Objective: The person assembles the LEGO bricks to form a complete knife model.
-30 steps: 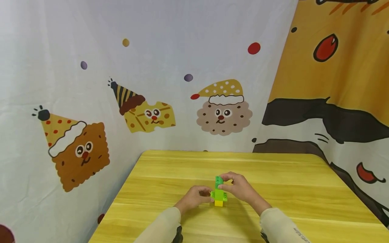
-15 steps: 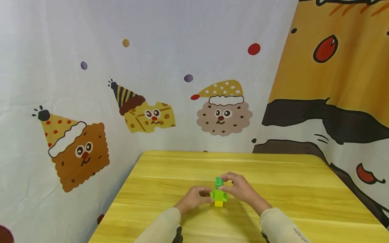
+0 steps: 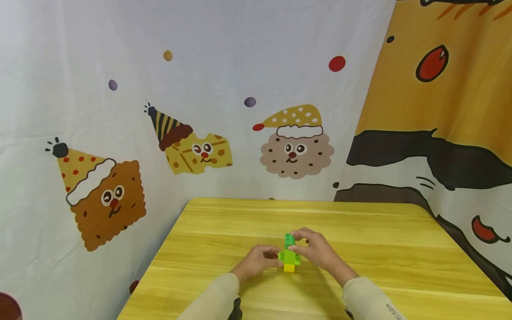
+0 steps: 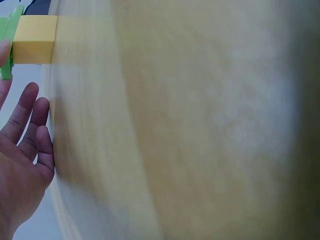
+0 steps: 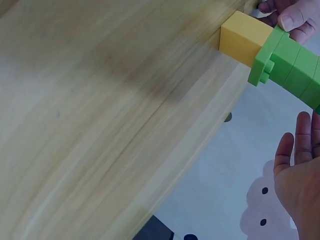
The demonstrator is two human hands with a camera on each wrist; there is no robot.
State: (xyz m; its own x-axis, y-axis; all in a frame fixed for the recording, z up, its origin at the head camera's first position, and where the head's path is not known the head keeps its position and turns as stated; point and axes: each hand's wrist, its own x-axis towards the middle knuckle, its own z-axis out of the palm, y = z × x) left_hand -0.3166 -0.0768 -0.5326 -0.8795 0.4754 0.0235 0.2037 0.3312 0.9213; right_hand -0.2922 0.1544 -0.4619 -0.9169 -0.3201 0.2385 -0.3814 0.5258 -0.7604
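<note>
A small tower of toy building bricks [image 3: 290, 256] stands upright on the wooden table. Its base is a yellow brick [image 5: 245, 37], topped by a lime green plate [image 5: 267, 56] that juts out at both sides with studs showing. More green bricks [image 5: 296, 66] are stacked above, ending in a darker green brick [image 3: 289, 240]. My left hand [image 3: 257, 262] pinches the jutting left end of the plate between thumb and finger; its other fingers spread loosely in the left wrist view. With thumb and index finger, my right hand [image 3: 318, 251] grips the top brick from the right.
The yellow wood-grain table [image 3: 224, 222] reaches back to a white cloth backdrop [image 3: 216, 66] printed with cartoon biscuits and cheese. An orange, black and white print [image 3: 452, 111] covers the right side. The table's rounded far corners lie close to the cloth.
Both hands keep their places on the brick tower. Only the head view has shifted very slightly.
</note>
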